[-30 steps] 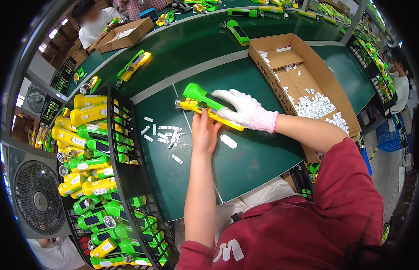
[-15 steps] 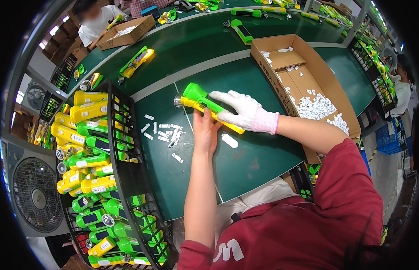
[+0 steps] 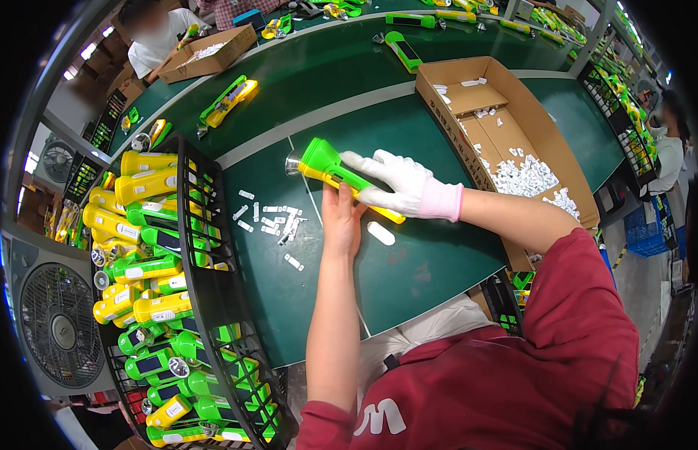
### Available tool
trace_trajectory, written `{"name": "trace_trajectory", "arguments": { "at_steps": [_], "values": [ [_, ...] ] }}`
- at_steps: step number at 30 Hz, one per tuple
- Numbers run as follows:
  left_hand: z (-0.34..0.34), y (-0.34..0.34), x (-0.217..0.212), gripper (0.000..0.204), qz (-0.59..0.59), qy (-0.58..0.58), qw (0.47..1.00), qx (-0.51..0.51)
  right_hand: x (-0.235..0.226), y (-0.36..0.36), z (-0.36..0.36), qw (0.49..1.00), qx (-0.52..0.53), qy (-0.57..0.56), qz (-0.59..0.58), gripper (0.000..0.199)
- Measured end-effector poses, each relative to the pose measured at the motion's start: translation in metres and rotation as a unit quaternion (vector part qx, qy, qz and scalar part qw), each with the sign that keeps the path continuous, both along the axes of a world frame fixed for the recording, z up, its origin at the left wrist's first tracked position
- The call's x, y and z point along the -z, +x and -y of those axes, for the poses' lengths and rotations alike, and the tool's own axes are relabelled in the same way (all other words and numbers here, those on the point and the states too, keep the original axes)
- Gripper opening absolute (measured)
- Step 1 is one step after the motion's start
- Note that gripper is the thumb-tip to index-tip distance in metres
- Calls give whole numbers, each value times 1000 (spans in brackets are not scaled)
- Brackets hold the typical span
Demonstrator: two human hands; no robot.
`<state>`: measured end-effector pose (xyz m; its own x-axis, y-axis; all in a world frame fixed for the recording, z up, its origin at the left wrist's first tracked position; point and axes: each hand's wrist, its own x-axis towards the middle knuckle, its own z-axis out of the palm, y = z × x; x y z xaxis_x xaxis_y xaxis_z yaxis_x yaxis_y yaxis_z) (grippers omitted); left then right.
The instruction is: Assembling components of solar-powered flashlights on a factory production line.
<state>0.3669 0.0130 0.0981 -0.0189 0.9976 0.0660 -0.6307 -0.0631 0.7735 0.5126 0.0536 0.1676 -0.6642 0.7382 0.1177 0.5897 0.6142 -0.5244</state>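
A green and yellow flashlight (image 3: 319, 159) is held above the green tabletop, its silver reflector pointing left. My bare left hand (image 3: 341, 219) grips it from below, fingers wrapped on its yellow side. On top, my right hand (image 3: 398, 182) in a white glove closes round the green handle, with fingers stretched along it. Below the right hand a white oval piece (image 3: 381, 233) lies on the table. Several small white plastic parts (image 3: 278, 220) are scattered to the left of my left forearm. Parts of the handle are hidden under the glove.
A black crate (image 3: 206, 300) full of flashlights stands at the left, beside a floor fan (image 3: 62, 322). At the right lies a cardboard box (image 3: 506, 135) with many white parts. Beyond, a conveyor belt (image 3: 304, 90) carries flashlight pieces; a co-worker (image 3: 157, 45) sits across it.
The flashlight has turned slightly in my hands, so more of its green head shows and the halves sit closer. Both hands have hardly moved.
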Motion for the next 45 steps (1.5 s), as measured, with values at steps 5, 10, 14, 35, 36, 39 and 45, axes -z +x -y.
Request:
{"name": "trace_trajectory", "arguments": {
  "at_steps": [5,10,14,35,36,39,45],
  "values": [
    [-6,13,-4,41,38,-2,999,-10,-10,2,13,996,-13,22,90,82],
    [-17,35,-1,45,-25,24,999,25,-9,19,12,996,37,-37,73,81],
    [-20,54,-6,52,-6,-16,1000,19,-14,47,4,997,-6,26,67,71],
    [-34,60,-26,45,205,-24,973,106,-6,203,-208,928,356,-15,108,25],
    [-32,59,-29,45,187,-41,977,89,-9,199,-205,928,355,-16,108,25],
    [-32,53,-26,45,142,-33,985,94,-22,180,-179,913,393,82,-75,23],
    [-30,46,-27,52,107,-34,990,82,-73,113,-96,953,169,174,-181,23]
  ]
}}
